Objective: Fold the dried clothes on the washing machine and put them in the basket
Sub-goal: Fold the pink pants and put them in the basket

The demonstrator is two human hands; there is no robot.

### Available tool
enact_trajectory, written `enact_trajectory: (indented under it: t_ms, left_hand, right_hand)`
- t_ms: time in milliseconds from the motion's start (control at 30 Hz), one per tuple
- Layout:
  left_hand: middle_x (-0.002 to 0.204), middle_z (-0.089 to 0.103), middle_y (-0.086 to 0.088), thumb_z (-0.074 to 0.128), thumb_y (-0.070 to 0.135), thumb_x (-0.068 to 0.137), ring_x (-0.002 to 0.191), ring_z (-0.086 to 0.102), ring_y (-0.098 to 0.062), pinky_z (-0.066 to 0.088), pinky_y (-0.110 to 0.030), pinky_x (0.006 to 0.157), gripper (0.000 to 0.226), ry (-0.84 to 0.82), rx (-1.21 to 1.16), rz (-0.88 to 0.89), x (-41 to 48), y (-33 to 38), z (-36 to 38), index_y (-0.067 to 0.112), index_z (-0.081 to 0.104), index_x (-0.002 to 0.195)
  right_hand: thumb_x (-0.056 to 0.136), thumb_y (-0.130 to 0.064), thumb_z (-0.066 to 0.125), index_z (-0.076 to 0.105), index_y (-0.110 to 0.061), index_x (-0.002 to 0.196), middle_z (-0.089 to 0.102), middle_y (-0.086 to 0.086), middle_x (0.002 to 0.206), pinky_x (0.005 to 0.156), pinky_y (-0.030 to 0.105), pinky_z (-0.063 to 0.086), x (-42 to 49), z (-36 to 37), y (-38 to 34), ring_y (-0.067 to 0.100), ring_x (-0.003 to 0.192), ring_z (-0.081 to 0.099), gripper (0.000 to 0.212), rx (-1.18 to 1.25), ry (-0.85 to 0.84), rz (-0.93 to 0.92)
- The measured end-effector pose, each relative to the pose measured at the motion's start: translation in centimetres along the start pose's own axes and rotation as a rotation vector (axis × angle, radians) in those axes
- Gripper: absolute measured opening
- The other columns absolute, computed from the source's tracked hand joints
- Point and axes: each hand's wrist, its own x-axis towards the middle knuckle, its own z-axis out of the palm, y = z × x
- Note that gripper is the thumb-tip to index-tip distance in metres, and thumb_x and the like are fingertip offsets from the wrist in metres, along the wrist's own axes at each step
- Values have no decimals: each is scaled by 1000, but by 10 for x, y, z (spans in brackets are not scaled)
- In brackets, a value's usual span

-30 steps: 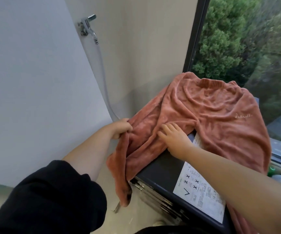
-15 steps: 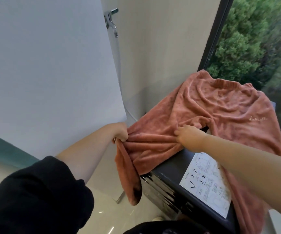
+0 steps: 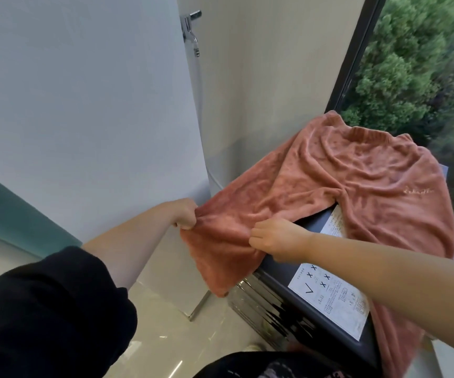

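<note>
My left hand (image 3: 185,216) clutches one leg of the pink trousers (image 3: 356,173). Just right of it, my right hand (image 3: 273,238) pinches the same leg, perhaps its hem. Beyond it the rest drapes the washing machine (image 3: 313,227).

We note: trousers (image 3: 356,181) terracotta pink, pale script embroidery; washing machine (image 3: 314,224) dark grey; label (image 3: 329,298) white, black marks; sleeve (image 3: 43,309) black.

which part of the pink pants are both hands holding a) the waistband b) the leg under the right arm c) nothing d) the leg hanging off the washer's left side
d: the left hand and right hand both pinch the leg of the pants that droops over the washer's left edge.
</note>
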Motion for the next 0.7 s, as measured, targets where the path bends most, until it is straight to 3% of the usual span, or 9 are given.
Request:
enact_trajectory:
  t_ms: [133,200,233,300,367,433,500,600,700]
  left_hand:
    - [71,61,-8,38,-6,84,61,64,-15,52,-25,57,28,-46,-190,-82,4,-14,7,7,63,84]
    - [81,67,-12,38,-2,88,75,68,-21,50,-26,62,26,2,-78,-131,6,-13,8,5,63,89]
    - [95,68,-14,40,1,88,89,68,-26,50,-28,69,26,110,17,-139,9,-10,10,3,64,98]
    - [118,62,-14,45,7,87,109,59,-30,47,-32,86,31,353,21,-68,16,3,14,8,59,115]
    - [130,53,-10,47,11,88,119,50,-29,42,-34,96,39,476,-36,94,23,25,15,14,52,126]
    - [144,42,-6,47,18,91,131,39,-26,34,-34,106,49,445,113,311,29,48,19,19,42,139]
    - [157,20,0,41,30,97,143,19,-22,20,-35,116,56,324,322,458,34,67,27,24,24,150]
    - [160,9,2,36,40,99,147,7,-22,10,-43,119,59,212,541,443,39,83,36,25,15,152]
    - [144,37,-7,46,26,91,134,30,-26,26,-43,111,48,353,586,452,39,100,34,17,41,138]
  right_hand:
    - [60,-5,38,37,-15,76,51,1,63,40,28,38,-23,-11,4,23,54,47,19,83,47,-34]
    - [69,-11,38,45,-13,74,50,1,63,42,30,40,-33,-4,2,22,55,47,9,95,9,-20]
    - [73,-14,40,48,-12,74,51,1,65,45,30,41,-37,-1,1,22,57,48,8,101,-21,3]
    - [76,-18,43,54,-11,76,54,1,73,56,30,43,-41,5,3,22,65,50,13,70,-45,111]
    - [77,-21,42,60,-12,85,60,2,86,70,32,47,-42,10,11,23,78,58,22,-34,-26,360]
    - [89,-28,34,60,-10,108,59,9,113,88,40,44,-44,14,19,30,105,57,36,-98,-172,683]
    - [99,-38,25,39,-11,138,38,12,144,105,45,32,-48,19,23,29,133,36,49,-33,-444,888]
    - [101,-42,29,10,-18,152,5,6,160,117,44,13,-52,15,28,21,147,7,59,177,-551,911]
    - [100,-34,34,21,-16,150,15,4,159,116,39,12,-66,6,39,20,145,14,54,161,-409,892]
